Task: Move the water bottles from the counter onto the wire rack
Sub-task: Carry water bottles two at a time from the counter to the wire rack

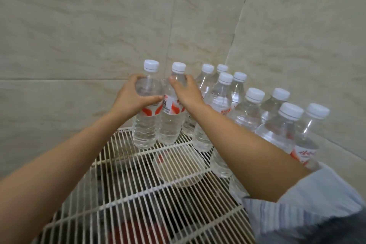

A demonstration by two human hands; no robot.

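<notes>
Two clear water bottles with white caps and red-and-white labels stand side by side at the back left of the white wire rack (150,188). My left hand (131,98) grips the shoulder of the left bottle (145,125). Around the shoulder of the right bottle (171,123) curls my right hand (187,93). Both bottle bases rest on the rack wires. Several more bottles (251,109) of the same kind stand in rows along the right side of the rack, partly hidden by my right forearm.
Pale tiled walls (99,25) meet in a corner just behind the bottles. Under the rack wires lie a round whitish container (178,168) and dark and red objects. My striped sleeve (297,210) fills the lower right.
</notes>
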